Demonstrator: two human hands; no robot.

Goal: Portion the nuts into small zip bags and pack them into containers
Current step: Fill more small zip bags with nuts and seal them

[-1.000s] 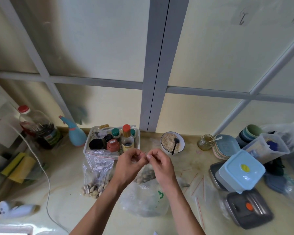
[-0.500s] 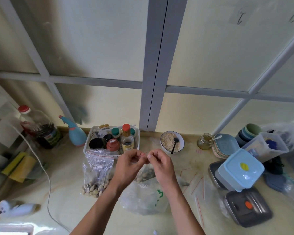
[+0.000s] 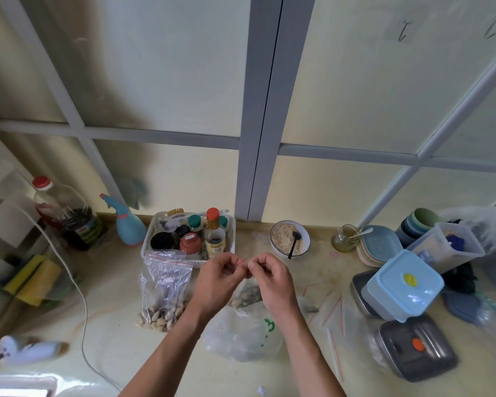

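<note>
- Little has moved since the earlier frames; both hands stay raised together over the counter (image 3: 121, 287), their fingertips a touch further apart
- The left hand (image 3: 218, 277) and right hand (image 3: 269, 277) each pinch the red-striped top edge of a small zip bag (image 3: 245, 260); its contents cannot be told
- The loose nuts (image 3: 246, 295) lie in an open plastic bag (image 3: 241, 330) below the hands
- One filled zip bag (image 3: 163, 290) stands to the left; empty zip bags (image 3: 331, 308) wait on the right; the blue-lidded container (image 3: 404, 285) is shut, so packing seems not begun
</note>
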